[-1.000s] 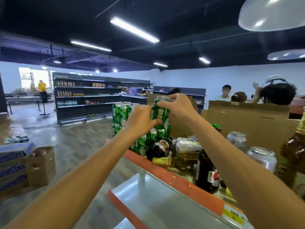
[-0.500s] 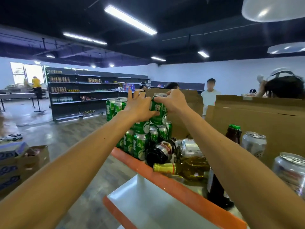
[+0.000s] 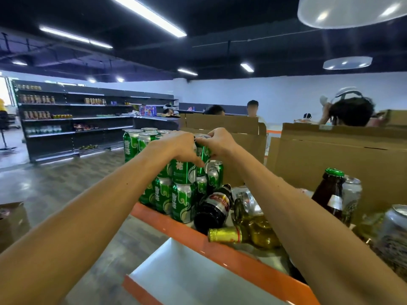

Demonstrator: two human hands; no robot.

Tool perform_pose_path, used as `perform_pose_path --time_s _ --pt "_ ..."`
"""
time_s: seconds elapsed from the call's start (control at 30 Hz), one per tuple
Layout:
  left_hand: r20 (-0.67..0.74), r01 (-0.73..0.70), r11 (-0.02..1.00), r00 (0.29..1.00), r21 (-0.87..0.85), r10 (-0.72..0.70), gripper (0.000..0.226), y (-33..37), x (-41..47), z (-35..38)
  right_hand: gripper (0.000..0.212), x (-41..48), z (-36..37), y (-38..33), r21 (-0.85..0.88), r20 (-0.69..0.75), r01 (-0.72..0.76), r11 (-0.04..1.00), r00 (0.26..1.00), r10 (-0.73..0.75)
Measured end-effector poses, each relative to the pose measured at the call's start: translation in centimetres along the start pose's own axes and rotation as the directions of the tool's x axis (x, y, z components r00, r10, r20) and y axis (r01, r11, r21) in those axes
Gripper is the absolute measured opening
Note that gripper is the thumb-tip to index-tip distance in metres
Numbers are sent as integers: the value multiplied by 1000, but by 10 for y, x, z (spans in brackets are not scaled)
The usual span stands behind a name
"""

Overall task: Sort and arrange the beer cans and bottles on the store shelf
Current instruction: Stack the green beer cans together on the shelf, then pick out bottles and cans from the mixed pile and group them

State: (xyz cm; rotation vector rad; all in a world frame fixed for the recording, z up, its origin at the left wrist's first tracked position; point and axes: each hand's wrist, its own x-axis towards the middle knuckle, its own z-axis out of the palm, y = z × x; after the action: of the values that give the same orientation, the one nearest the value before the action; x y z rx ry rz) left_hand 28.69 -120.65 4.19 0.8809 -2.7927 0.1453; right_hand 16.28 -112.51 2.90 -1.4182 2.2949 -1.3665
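Lower centre, a clear bottle and a dark bottle lie loose on the shelf: glass, slick, apt to roll. Beyond, mid-frame, my left hand and right hand each curl a grip round the green can atop the stack. It looks thin-walled, so I'd hold its sides lightly.

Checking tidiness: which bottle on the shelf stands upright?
The brown green-capped bottle at right; the dark red-labelled bottle and the gold-necked bottle lie on their sides.

Cardboard boxes, distant dark shelving, ceiling lights
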Motion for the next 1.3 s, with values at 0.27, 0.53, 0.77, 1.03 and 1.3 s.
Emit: perform_pose_path --time_s 0.27,0.53,0.77,1.03,1.3 --pt "-11 -27 999 1000 -34 26 104 -3 4 5 27 -6 1 4 12 55 70 997 996 -71" --pt "-22 -64 998 998 -24 63 85 -3 1 2 66 -19 3 0 -55 100 29 998 995 -24" --pt "-142 -175 980 977 -99 160 89 -3 -14 -3 54 -46 1 -4 -329 36 56 942 998 -47" --pt "-377 -458 849 859 -263 347 43 19 -64 18 27 -104 -2 -2 -549 -84 90 831 983 -162" --pt "-471 -495 832 813 -249 342 57 58 -142 13 22 -180 -12 -4 -479 -246 119 870 933 -263"
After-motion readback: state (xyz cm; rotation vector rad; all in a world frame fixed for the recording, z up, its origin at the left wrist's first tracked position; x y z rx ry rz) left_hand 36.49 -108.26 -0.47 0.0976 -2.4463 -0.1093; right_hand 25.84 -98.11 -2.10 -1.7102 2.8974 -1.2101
